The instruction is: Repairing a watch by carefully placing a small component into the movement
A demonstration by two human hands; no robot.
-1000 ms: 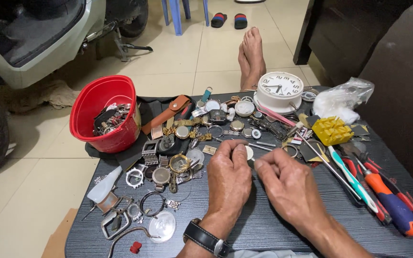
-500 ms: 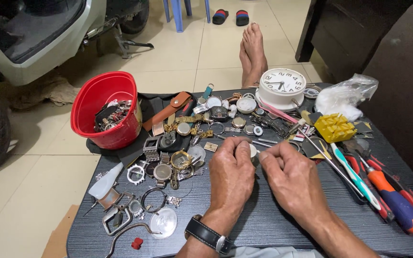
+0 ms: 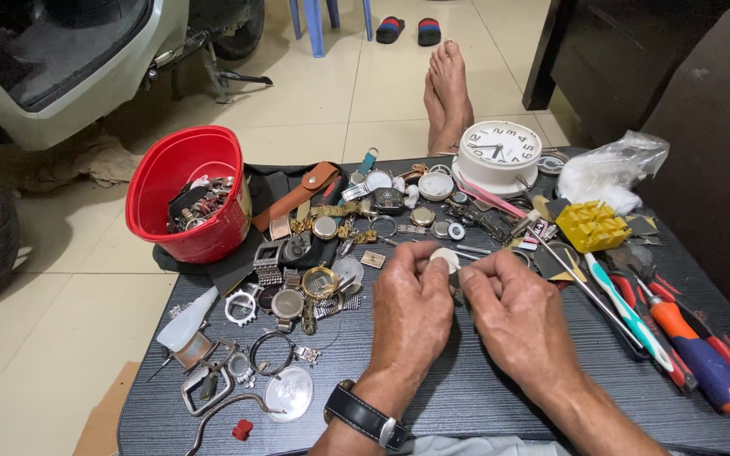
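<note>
While both hands meet over the middle of the dark table (image 3: 483, 397), they pinch one small thing between them: a round white disc (image 3: 444, 256), held up just above the tabletop. The left hand (image 3: 411, 317), with a black watch (image 3: 365, 416) on its wrist, has its fingers curled shut, thumb and forefinger closed on the disc's left side. The right hand (image 3: 517, 317) is curled too, its fingertips touching the disc's right edge; a small dark part shows between the two thumbs, too small to tell what it is.

Toward the table's left edge lie loose watch cases (image 3: 297, 300), metal rings and a clear round glass (image 3: 289, 393), with a white squeeze bottle (image 3: 186, 325) near that edge. At the far left corner a red bucket (image 3: 181, 190) of metal scraps stands on a black cloth, and a brown leather strap (image 3: 302, 194) lies just beside it. Near the far edge sits a white clock (image 3: 498, 152), face up, with more watch parts scattered before it. Toward the far right corner there is a crumpled plastic bag (image 3: 614, 169), and a yellow block (image 3: 591, 226) lies just in front of it. Along the right edge lie a teal-handled tool (image 3: 627, 308) and screwdrivers with red and orange handles (image 3: 694, 350). Beyond the table a bare foot (image 3: 448, 97) rests on the tiled floor.
</note>
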